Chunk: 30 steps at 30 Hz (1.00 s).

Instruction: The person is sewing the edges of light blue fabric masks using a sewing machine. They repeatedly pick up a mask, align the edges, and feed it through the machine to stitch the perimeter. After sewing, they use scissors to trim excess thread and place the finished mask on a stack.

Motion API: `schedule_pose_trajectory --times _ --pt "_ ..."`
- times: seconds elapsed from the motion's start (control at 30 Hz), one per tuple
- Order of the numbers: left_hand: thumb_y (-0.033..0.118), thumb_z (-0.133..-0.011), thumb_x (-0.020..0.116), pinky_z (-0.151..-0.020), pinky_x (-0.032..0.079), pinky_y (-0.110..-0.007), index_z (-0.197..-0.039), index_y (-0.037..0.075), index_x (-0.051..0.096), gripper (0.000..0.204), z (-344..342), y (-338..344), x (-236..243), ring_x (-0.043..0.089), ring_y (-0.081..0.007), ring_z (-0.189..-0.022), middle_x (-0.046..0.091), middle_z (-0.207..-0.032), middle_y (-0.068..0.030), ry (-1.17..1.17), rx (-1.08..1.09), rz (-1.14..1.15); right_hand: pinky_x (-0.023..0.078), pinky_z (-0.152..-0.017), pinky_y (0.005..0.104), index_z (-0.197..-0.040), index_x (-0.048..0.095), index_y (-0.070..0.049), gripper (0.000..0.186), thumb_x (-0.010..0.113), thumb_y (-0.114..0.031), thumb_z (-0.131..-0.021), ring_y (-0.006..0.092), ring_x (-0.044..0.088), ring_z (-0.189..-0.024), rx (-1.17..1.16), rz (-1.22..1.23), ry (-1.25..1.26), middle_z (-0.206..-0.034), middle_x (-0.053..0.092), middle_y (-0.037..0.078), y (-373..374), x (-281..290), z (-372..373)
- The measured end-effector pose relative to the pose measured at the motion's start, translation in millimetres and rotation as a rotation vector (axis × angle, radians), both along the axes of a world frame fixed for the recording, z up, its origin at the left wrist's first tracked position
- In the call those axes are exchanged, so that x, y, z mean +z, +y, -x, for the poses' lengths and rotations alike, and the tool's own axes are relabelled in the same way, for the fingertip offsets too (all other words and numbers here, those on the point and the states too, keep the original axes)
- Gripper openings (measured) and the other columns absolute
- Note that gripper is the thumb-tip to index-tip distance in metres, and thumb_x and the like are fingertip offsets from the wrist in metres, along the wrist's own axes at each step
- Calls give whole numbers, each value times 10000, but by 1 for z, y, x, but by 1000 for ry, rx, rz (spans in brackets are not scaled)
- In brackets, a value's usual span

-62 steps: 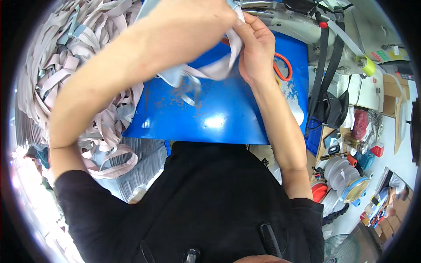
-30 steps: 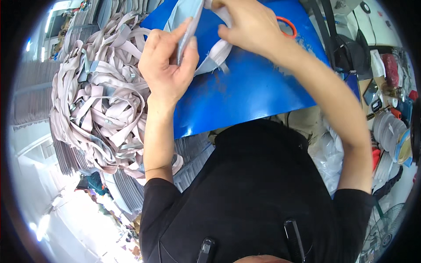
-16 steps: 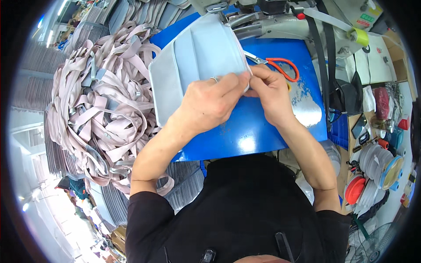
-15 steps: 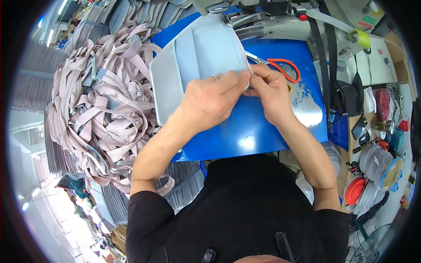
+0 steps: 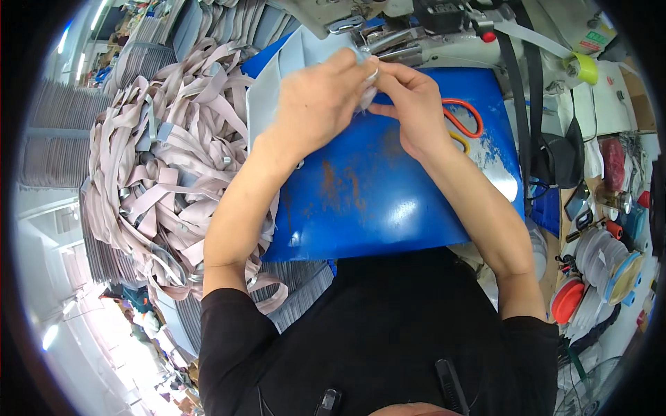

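A light grey-blue fabric panel [image 5: 261, 106] lies at the far left of the blue work surface, running up under the sewing machine head [image 5: 406, 43]. My left hand [image 5: 321, 102] covers much of it and pinches its right edge close to the machine's presser area. Pressed up against those fingers, my right hand [image 5: 414, 104] is closed with thumb and fingertips on the same edge. A bit of pale material shows between the two hands; its exact shape is hidden. Just right of my right hand lie scissors with a red handle loop [image 5: 466, 116], the blades hidden.
On the left a big heap of pinkish straps [image 5: 173, 173] leans against the blue table [image 5: 361, 208]. Stacks of grey panels [image 5: 59, 132] stand behind it. Black straps [image 5: 531, 97] hang at the right, near a yellow-green tape roll [image 5: 581, 69] and several spools [image 5: 600, 256].
Both hands have moved away from me, toward the machine, with the panel sliding farther under its head. More of the blue surface shows, including worn brownish marks.
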<state>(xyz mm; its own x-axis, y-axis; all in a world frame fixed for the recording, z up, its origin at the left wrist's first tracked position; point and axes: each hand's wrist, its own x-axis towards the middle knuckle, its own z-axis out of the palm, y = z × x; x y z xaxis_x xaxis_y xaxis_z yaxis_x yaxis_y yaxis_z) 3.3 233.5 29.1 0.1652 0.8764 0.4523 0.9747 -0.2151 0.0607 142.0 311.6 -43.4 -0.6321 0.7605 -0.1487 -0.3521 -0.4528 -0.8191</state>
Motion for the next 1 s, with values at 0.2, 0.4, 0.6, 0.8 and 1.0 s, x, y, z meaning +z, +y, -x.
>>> schedule_pose_trajectory --times 0.2,0.4,0.6,0.8,1.0 --pt "144 -821 804 -689 529 -395 -1370 189 661 569 12 -22 2 625 -274 -762 603 -925 -74 47 285 17 504 -691 255 -1067 784 15 245 782 -176 -912 94 662 -841 -162 -25 -12 -928 739 36 -5 4 16" --pt "61 -860 704 -627 500 -386 -1459 250 604 636 12 -38 4 579 -244 -642 537 -777 -85 44 215 131 505 -705 252 -1020 734 72 262 781 -118 -845 108 643 -781 -328 -50 91 -888 724 54 -22 5 30" --pt "16 -869 645 -585 444 -392 -1322 220 725 503 28 -32 32 514 -255 -599 495 -728 -89 -8 -23 167 505 -687 285 -1038 749 46 285 757 -89 -787 126 640 -786 -234 -213 -88 -864 710 56 -15 -2 22" --pt "47 -874 650 -630 465 -406 -1224 111 757 372 21 -12 66 576 -284 -657 526 -740 -111 124 -153 333 466 -617 260 -1122 771 9 324 778 -107 -819 99 611 -775 50 -137 -161 -882 707 23 2 9 -12" --pt "46 -831 664 -663 501 -441 -1187 80 756 369 12 -9 72 637 -314 -725 589 -806 -116 297 -71 337 509 -614 263 -1124 759 -19 283 787 -141 -871 96 621 -799 47 62 -159 -909 703 21 1 19 -4"
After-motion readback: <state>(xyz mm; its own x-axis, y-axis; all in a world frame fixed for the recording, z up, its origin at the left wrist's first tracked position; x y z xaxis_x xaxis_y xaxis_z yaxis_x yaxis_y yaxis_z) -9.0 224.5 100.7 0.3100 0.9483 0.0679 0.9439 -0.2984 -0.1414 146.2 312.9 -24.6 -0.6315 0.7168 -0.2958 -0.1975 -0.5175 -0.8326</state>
